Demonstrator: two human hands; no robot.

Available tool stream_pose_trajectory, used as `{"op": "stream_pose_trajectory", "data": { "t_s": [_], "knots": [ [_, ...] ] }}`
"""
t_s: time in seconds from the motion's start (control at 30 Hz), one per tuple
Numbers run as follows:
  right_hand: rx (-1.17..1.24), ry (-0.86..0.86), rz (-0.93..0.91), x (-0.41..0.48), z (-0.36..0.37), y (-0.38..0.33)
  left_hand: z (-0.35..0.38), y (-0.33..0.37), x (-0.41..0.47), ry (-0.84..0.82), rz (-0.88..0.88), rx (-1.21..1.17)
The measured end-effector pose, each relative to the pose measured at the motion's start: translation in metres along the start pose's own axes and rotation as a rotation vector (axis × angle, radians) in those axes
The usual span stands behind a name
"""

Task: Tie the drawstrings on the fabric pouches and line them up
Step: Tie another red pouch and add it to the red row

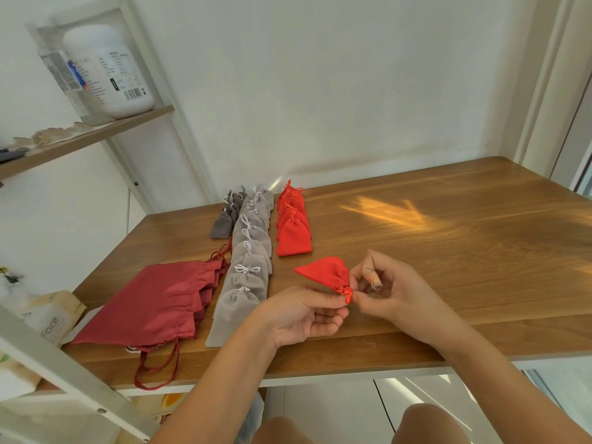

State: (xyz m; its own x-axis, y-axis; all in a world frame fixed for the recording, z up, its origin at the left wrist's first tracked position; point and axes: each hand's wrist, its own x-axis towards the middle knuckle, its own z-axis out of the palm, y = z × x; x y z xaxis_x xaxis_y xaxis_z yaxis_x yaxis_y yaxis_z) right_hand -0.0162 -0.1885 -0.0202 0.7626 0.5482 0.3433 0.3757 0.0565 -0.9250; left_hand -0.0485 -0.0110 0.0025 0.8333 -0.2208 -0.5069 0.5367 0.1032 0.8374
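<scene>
A small red pouch (pixel 325 271) is held just above the wooden table (pixel 448 251), its gathered neck pointing toward me. My left hand (pixel 304 315) pinches the red drawstring (pixel 346 293) at the neck from the left, and my right hand (pixel 387 290) pinches the same drawstring from the right. Behind it stands a row of several red pouches (pixel 293 225), a longer row of light grey pouches (pixel 248 270), and a short row of dark grey pouches (pixel 226 214).
Larger dark red drawstring bags (pixel 153 302) lie stacked at the left, cords hanging over the front edge. A shelf frame (pixel 48 357) stands at the left with a white jar (pixel 109 72) above. A box (pixel 51 315) sits behind the frame.
</scene>
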Motion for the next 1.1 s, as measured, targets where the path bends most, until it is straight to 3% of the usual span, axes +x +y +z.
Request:
{"op": "stream_pose_trajectory", "data": {
  "t_s": [0.43, 0.8, 1.1],
  "knots": [
    [-0.034, 0.024, 0.006, 0.001, 0.000, 0.003, -0.003, -0.005, 0.003, 0.039, 0.065, 0.030],
    [-0.079, -0.002, 0.026, 0.004, 0.003, 0.006, -0.004, -0.016, 0.005, 0.006, 0.240, 0.065],
    [0.305, 0.101, 0.028, 0.009, 0.000, 0.006, 0.014, -0.028, 0.013, -0.166, 0.381, -0.369]
  ]
}}
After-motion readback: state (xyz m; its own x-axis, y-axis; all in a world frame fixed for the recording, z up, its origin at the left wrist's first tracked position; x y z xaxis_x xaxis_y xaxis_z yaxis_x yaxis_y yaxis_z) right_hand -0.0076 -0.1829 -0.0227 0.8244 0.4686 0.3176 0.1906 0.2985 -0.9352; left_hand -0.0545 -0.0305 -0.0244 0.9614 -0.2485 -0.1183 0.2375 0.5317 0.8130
